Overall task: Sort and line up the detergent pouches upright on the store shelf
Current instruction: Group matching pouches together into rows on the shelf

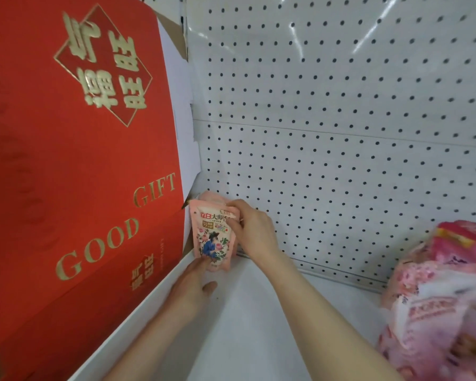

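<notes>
– Pouches in a loose pile (437,312) lie nearest, at the right, blurred and not sorted. And then?
– The white shelf (245,325), then the left hand (193,287). Its fingers are stretched out and press the lower front of one pink pouch (212,237); it grasps nothing.
– And the pouch itself, where is it?
– It stands upright in the far left corner of the shelf, just beside the red gift box (80,160). The right hand (252,229) pinches its upper right edge with curled fingers.
– Is something behind it?
– Yes, a second pouch (213,198), touching it as far as I can tell, and then the pegboard wall (341,119).
– What could go wrong from here?
– I think the pouch is soft. If both hands let go before its bottom sits flat, it may bend and fall forward. If the left fingers push too hard, the bottom may slide back and tip the second pouch. Also a forearm could catch the pile at the right
</notes>
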`<move>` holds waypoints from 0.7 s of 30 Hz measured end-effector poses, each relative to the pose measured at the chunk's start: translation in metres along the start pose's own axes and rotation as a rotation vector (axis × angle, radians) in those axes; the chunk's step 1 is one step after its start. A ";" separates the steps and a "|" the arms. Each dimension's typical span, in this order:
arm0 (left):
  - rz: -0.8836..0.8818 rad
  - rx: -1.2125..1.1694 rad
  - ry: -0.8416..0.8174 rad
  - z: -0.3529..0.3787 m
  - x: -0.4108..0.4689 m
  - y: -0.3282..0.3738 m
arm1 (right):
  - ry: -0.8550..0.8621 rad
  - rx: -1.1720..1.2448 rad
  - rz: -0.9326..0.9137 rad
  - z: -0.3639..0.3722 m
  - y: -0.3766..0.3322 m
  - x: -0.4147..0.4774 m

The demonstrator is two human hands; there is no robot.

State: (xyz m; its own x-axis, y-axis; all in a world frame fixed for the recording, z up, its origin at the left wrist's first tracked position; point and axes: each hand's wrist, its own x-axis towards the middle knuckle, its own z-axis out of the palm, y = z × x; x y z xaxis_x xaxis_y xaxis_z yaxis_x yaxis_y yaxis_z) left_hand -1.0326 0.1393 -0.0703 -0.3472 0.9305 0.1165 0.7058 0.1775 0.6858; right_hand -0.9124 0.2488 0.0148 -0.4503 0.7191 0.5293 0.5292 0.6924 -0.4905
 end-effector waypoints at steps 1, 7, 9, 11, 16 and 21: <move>0.007 -0.005 -0.007 -0.002 -0.002 0.002 | 0.002 -0.012 0.009 -0.004 -0.001 -0.007; 0.136 0.141 -0.020 -0.009 -0.037 0.025 | 0.045 -0.217 0.037 -0.045 -0.007 -0.080; 0.192 0.187 -0.026 -0.012 -0.057 0.039 | 0.062 -0.245 0.058 -0.063 -0.015 -0.116; 0.259 0.203 -0.039 -0.012 -0.081 0.051 | 0.101 -0.266 0.077 -0.080 -0.023 -0.157; 0.438 0.091 -0.085 0.005 -0.133 0.067 | 0.253 -0.344 0.127 -0.114 -0.026 -0.274; 0.544 -0.016 -0.149 0.032 -0.162 0.094 | 0.467 -0.419 0.293 -0.162 -0.007 -0.356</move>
State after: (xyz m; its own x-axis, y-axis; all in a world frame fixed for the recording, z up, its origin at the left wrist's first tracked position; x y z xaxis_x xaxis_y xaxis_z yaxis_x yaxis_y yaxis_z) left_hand -0.8898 0.0153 -0.0480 0.1565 0.9219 0.3544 0.7489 -0.3447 0.5660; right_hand -0.6395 -0.0222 -0.0582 0.0608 0.7074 0.7042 0.8572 0.3245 -0.4000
